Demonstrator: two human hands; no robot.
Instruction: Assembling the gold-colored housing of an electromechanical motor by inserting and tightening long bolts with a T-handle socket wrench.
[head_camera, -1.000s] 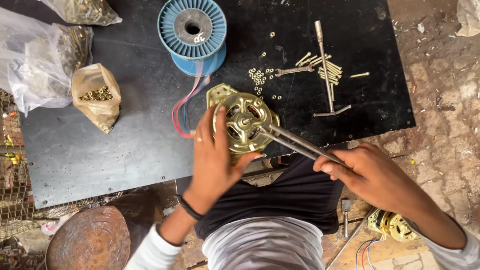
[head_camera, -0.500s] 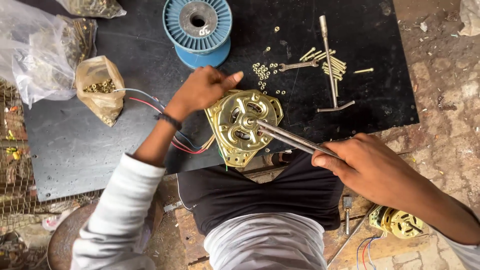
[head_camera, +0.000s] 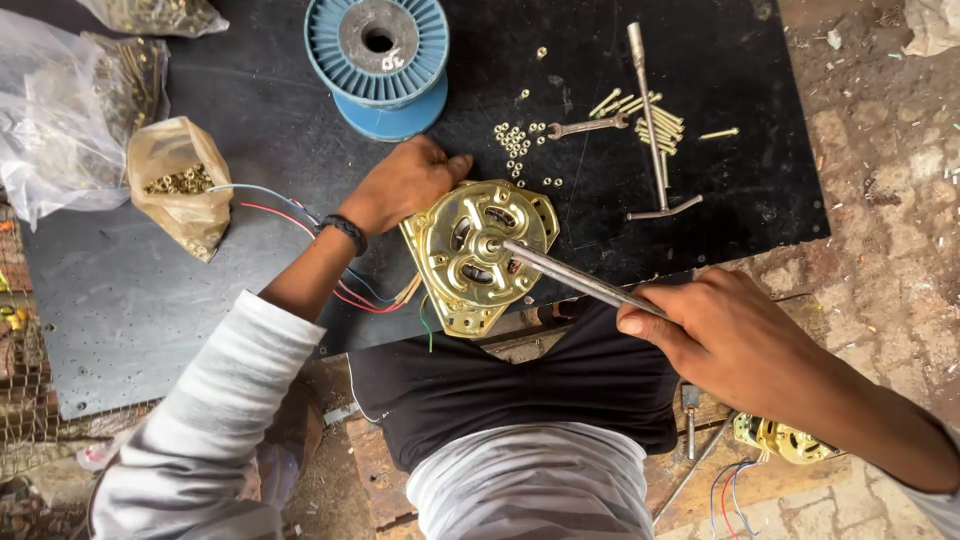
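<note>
1. Nearest to me: second brass-coloured motor (head_camera: 785, 440) with red and blue leads, low at the right edge by the lap; untouched.
2. Right hand (head_camera: 725, 335) closed around the handle end of a long metal tool (head_camera: 585, 280); I read the tool's tip as meeting the centre shaft of the gold motor housing (head_camera: 480, 255).
3. Housing sits at the near edge of the black board (head_camera: 150, 300); coloured wires (head_camera: 290, 215) trail from it leftward under the forearm.
4. Left hand (head_camera: 405, 185) rests at the housing's far-left edge, fingers curled; whether it grips anything I cannot tell.
5. Beyond: loose nuts (head_camera: 515, 145), a small spanner (head_camera: 585, 126), bolts (head_camera: 655, 120), a T-handle wrench (head_camera: 650, 120); bag of brass parts (head_camera: 180, 185) at left.
6. Farthest: blue wire spool (head_camera: 378, 60), upright on the board.
</note>
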